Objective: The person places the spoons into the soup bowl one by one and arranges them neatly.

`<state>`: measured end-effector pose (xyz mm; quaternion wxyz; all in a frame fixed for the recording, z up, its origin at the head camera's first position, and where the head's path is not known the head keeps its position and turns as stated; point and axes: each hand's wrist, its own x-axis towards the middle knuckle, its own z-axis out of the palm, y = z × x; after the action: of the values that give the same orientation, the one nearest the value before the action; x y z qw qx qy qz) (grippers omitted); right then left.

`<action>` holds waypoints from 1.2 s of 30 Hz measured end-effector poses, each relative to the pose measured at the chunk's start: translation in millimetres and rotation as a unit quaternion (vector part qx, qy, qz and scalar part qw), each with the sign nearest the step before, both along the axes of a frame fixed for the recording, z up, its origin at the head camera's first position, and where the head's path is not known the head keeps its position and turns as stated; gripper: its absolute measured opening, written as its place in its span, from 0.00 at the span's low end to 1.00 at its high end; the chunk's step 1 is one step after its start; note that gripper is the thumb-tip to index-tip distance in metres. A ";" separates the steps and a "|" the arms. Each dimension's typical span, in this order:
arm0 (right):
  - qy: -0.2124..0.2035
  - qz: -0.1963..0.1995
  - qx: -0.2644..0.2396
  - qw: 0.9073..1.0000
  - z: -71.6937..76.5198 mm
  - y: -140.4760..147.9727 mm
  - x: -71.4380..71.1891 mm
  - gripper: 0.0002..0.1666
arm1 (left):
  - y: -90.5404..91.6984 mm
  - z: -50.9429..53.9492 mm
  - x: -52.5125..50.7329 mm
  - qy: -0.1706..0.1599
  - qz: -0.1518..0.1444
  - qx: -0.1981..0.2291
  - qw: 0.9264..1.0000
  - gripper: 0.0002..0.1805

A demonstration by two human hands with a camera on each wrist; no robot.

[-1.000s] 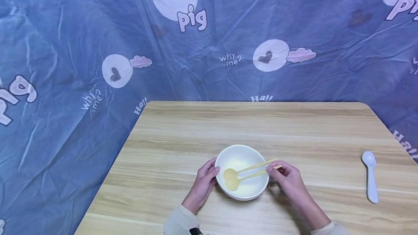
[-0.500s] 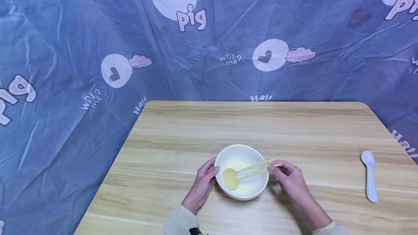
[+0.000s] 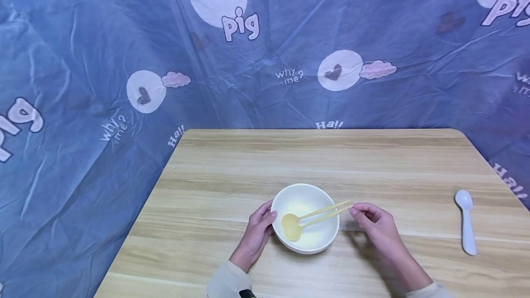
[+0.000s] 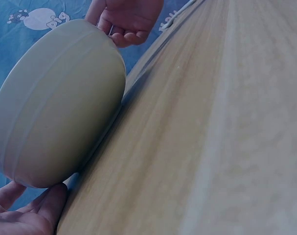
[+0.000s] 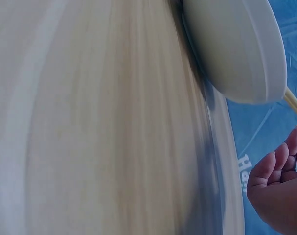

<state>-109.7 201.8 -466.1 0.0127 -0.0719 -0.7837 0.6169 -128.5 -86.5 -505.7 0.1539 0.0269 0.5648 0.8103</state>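
Observation:
A white bowl (image 3: 305,243) stands on the wooden table, and my left hand (image 3: 256,232) grips its left side, thumb at the rim and fingers round the outside. In the left wrist view, fingers (image 4: 45,210) press against the bowl's lower wall (image 4: 60,107). Inside the bowl lie two pale yellow long-handled spoons (image 3: 292,232), their round ends overlapping at the left and their handles crossing the right rim. My right hand (image 3: 377,226) is just right of the bowl, fingers loosely curled, fingertips right by the handle ends. The right wrist view shows one handle (image 5: 294,103) above the curled fingers (image 5: 265,169).
A white spoon (image 3: 467,224) lies on the right side of the table (image 3: 248,164), its round end pointing away. Behind the table hangs a blue printed cloth (image 3: 265,100), which also covers the left side.
My right hand has drawn back to the right, off the lower spoon's handle, which it was pinching. The two handles lie closer together. My left hand keeps its grip on the bowl.

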 end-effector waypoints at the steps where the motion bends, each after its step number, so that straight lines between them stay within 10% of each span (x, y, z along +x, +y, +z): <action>1: 0.003 0.000 0.003 1.000 0.2 2.5 0.3 0.14 | -0.2 -0.1 -0.1 0.000 0.000 0.000 1.000 0.30; 36: -0.025 -0.076 0.118 0.990 -15.7 87.4 14.1 0.11 | 0.2 1.3 1.0 -0.001 0.002 -0.008 1.000 0.30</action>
<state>-95.6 289.2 -481.8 0.0490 -0.1447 -0.8431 0.5156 -127.5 -86.3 -504.3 0.1532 0.0238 0.5711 0.8061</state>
